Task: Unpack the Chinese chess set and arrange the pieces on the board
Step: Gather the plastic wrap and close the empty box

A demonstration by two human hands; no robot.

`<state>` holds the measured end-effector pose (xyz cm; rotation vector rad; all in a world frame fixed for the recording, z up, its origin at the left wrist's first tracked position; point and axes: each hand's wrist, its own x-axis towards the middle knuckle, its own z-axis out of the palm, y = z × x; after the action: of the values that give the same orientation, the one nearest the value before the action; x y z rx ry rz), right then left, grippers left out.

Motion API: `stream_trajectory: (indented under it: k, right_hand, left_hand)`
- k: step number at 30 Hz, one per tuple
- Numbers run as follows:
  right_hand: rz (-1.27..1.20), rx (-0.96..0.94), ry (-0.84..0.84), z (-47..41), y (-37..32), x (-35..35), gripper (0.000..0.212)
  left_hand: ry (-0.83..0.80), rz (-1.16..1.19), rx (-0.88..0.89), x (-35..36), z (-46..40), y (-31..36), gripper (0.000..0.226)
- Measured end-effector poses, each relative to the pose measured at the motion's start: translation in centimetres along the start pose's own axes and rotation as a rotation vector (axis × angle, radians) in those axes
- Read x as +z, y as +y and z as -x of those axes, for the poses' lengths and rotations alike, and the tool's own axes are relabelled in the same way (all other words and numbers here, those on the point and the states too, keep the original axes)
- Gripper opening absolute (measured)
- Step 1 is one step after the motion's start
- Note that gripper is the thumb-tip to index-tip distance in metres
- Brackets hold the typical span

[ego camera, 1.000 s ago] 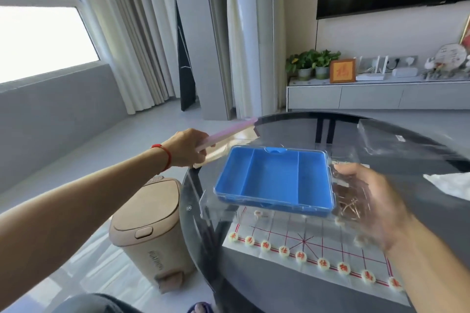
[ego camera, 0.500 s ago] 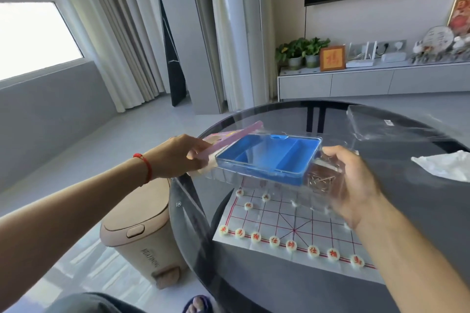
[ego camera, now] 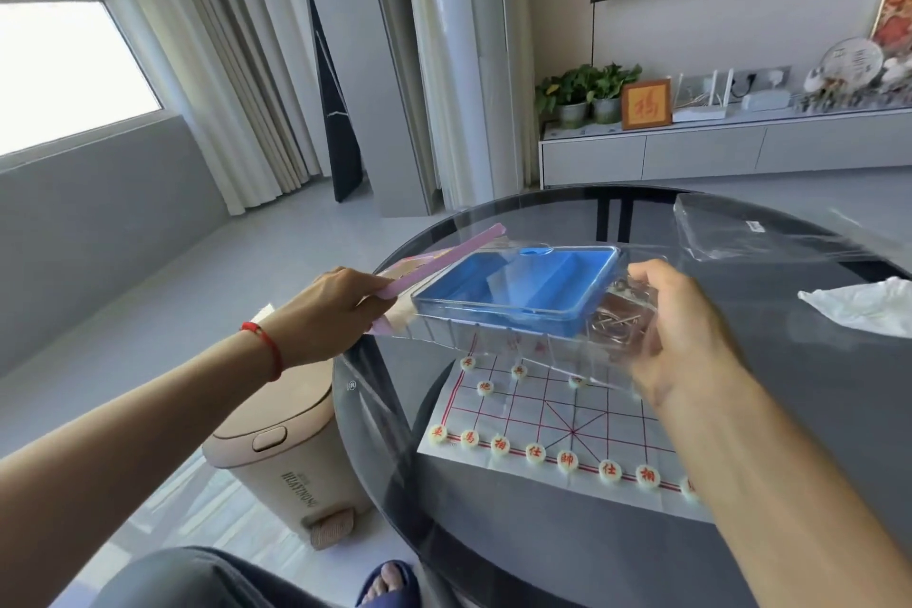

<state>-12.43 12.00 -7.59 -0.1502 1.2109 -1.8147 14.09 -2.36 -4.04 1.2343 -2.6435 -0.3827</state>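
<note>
**Strong daylight from the left, glare on glass**

Daylight floods in through the window [ego camera: 59, 64], which is blown out to white. The glass table [ego camera: 567, 558] carries pale reflections, heaviest beyond the fingers [ego camera: 641, 272] of the right hand [ego camera: 691, 331]. Straight lines bow near the edges from the wide-angle lens. Focus is fairly sharp; shadows are soft.

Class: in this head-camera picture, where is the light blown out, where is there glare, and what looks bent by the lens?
Head view: the window is blown out white; glare streaks the clear case around the blue tray; wide-angle distortion bends the curtains.
</note>
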Motion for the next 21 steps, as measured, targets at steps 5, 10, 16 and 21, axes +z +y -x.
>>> stream_trajectory:
  k: [5,10,16,21]
  right_hand:
    - [-0.024,-0.022,0.082,0.2,0.0,1.1,0.033]
    - [0.008,-0.079,0.142,1.8,1.2,3.1,0.008]
    - [0.143,-0.142,0.107,3.6,4.3,7.4,0.026]
    - [0.29,-0.264,-0.097,4.1,9.5,11.8,0.073]
  left_hand:
    - [0.021,-0.008,-0.015,0.2,1.4,0.0,0.028]
    - [0.068,0.086,-0.028,0.0,2.2,-0.8,0.029]
    - [0.194,0.127,-0.04,0.2,4.2,-2.2,0.027]
    - [0.313,0.263,-0.046,0.1,7.0,-3.4,0.027]
